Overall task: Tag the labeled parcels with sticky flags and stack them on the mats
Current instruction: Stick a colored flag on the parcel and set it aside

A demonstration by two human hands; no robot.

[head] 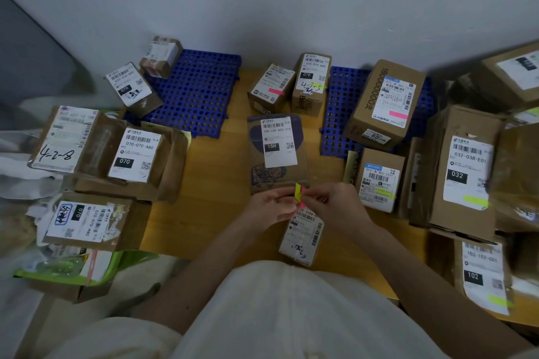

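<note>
Head view, left hand (269, 207) and right hand (329, 204) both pinching a pad of yellow and pink sticky flags (299, 194), held just above a small labeled parcel (302, 237), nearer than the 15H parcel (278, 151), blue mats (198, 90) beyond it on the wooden table (215, 198).

Bare yellow wooden tabletop (215, 183) lies open left of centre, a lane to the perforated blue plastic mat (195, 90) at upper left. Brown cardboard parcels with white labels (128, 154) wall the left edge; taller brown cardboard boxes (463, 166) crowd the right.
</note>
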